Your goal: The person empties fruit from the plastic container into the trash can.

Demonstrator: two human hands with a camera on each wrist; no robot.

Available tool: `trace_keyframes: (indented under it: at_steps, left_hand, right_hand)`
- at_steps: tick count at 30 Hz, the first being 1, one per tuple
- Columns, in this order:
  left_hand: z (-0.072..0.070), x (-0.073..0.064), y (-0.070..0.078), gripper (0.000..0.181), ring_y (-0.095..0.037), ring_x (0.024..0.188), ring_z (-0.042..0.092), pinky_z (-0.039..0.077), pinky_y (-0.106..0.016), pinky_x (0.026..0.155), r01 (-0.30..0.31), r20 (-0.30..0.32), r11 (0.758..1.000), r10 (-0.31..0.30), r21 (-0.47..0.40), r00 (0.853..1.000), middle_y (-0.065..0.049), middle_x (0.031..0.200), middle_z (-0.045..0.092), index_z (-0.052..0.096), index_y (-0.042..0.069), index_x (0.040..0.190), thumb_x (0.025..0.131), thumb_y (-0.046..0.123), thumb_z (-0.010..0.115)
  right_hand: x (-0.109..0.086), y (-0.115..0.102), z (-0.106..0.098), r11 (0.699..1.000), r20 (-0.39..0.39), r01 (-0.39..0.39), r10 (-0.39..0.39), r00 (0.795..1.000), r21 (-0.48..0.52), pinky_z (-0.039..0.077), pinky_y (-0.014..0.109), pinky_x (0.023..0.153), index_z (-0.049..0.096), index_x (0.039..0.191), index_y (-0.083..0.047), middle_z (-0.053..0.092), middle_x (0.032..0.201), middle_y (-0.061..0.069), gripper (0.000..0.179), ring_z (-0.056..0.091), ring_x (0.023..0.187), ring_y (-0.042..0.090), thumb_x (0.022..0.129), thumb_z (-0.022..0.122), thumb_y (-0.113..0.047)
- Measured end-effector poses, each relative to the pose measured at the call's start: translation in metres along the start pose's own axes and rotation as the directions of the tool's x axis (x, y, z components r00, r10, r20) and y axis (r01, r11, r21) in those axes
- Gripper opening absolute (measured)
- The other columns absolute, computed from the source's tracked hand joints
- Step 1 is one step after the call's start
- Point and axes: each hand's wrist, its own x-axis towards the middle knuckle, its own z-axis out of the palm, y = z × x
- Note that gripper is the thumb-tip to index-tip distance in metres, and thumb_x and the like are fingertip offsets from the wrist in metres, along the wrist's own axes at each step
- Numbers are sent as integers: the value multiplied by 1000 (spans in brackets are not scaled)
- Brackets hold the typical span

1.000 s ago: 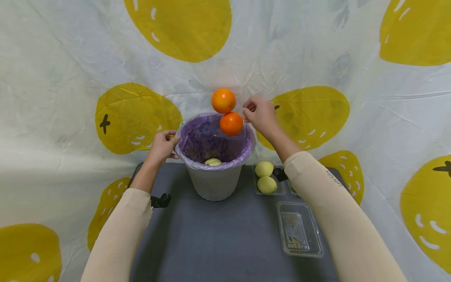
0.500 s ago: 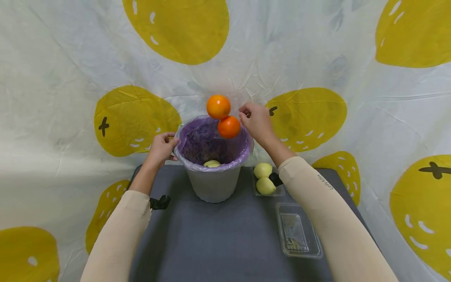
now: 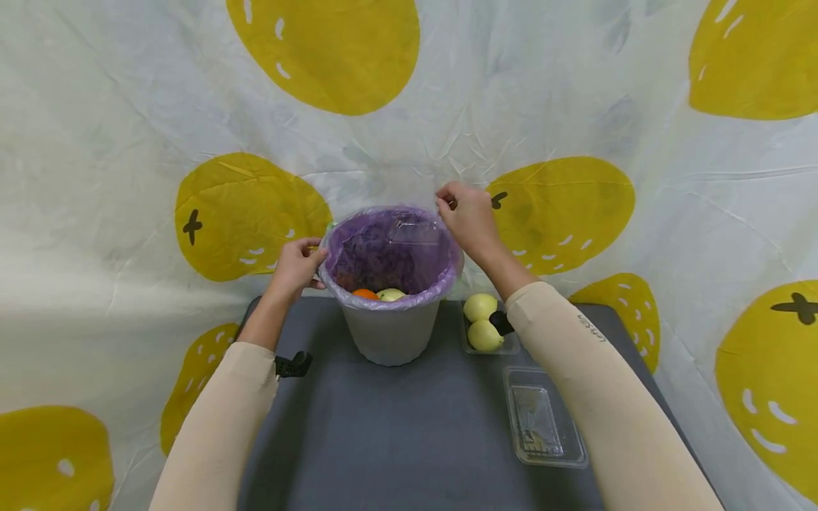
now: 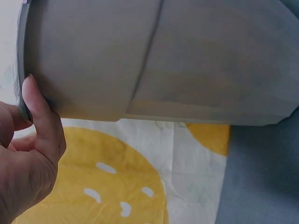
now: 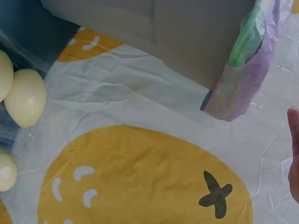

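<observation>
My left hand (image 3: 297,266) grips the rim of a grey bin (image 3: 390,333) lined with a purple plastic bag (image 3: 441,284); in the left wrist view the fingers (image 4: 44,121) curl over the bin's edge. Above the far right of the opening, my right hand (image 3: 469,216) pinches the edge of a clear plastic tray (image 3: 415,231), tipped over the bin with no fruit in it. Inside the bin, an orange (image 3: 365,293) lies beside a pale yellow fruit (image 3: 390,294); anything lower is hidden by the front rim. Only part of the right hand (image 5: 294,156) enters the right wrist view.
Right of the bin, a clear tray (image 3: 508,348) holds pale yellow fruits (image 3: 486,335). A clear tray (image 3: 543,419) without fruit lies nearer on the dark grey table (image 3: 396,440). Behind the table hangs a white cloth (image 3: 543,85) printed with large yellow fruits.
Two oranges that were sliding off the tilted tray have dropped into the bin, where one shows beside the pale fruit. My right hand has shifted slightly; the left keeps its grip.
</observation>
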Motion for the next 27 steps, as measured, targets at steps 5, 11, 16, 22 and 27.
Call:
trace_keyframes:
  at_steps: [5, 11, 16, 22, 27]
  left_hand:
    - [1, -1, -1, 48, -13, 72, 59, 60, -25, 52, 9, 5, 1000, -9, 6, 1000, -15, 117, 51, 44, 2, 154, 109, 17, 52]
    - [2, -1, -3, 49, -14, 74, 58, 60, -25, 52, 15, 3, 1000, -15, 7, 1000, -17, 122, 51, 44, 3, 155, 109, 19, 52]
    - [2, -1, -4, 49, -13, 74, 57, 60, -25, 53, 13, 6, 1000, -13, 8, 1000, -16, 120, 51, 45, 4, 154, 109, 21, 53]
    - [0, -1, -3, 49, -14, 74, 57, 61, -27, 55, 16, -5, 1000, -16, 11, 1000, -14, 116, 50, 45, 4, 155, 109, 20, 53]
    - [0, -1, -1, 50, -14, 75, 57, 60, -25, 54, 7, -9, 1000, -7, 16, 1000, -15, 119, 51, 44, 4, 155, 109, 20, 53]
  right_hand:
    - [-3, 0, 2, 1000, 15, 8, -7, 1000, -17, 62, 42, 75, 78, 98, 1, 78, 89, 16, 11, 74, 79, 30, 96, 69, -6]
    - [-6, 2, 6, 999, 40, 22, -21, 999, -34, 63, 40, 72, 77, 99, 0, 78, 91, 15, 12, 74, 79, 28, 97, 68, -7]
    - [-7, 1, 7, 999, 37, 34, -33, 999, -19, 62, 40, 70, 77, 98, 0, 78, 90, 15, 11, 74, 78, 29, 97, 69, -6]
    - [-8, -1, 2, 1000, -5, 5, -5, 1000, 14, 61, 42, 69, 78, 98, 2, 78, 88, 16, 12, 74, 76, 30, 96, 70, -7]
    - [-11, -4, -7, 998, -52, -20, 24, 998, 63, 63, 37, 68, 77, 98, 2, 77, 87, 16, 12, 75, 74, 28, 96, 71, -7]
